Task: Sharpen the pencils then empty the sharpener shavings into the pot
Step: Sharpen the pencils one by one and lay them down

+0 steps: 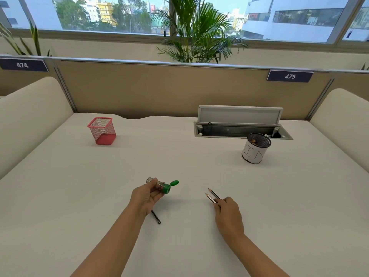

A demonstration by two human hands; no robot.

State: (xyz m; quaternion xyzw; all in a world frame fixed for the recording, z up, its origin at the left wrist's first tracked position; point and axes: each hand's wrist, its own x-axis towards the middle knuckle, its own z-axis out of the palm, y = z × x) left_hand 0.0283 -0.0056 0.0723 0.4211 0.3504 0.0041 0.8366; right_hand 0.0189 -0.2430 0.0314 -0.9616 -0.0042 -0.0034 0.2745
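Note:
My left hand (145, 197) grips a clear sharpener (160, 186) with a green head and an open green cap, held just above the white desk (179, 156). Under that wrist lies a dark pencil (156, 217), partly hidden. My right hand (227, 211) rests on the desk with its fingertips on two sharpened pencils (212, 195) that point away and to the left. A black mesh pot (255, 148) with a white paper label stands at the far right and holds some shavings.
A red mesh pen holder (102, 130) stands at the far left. An open cable tray (239, 128) with a raised lid sits behind the pot. A beige partition (159, 88) closes the desk's far edge, with padded dividers at both sides.

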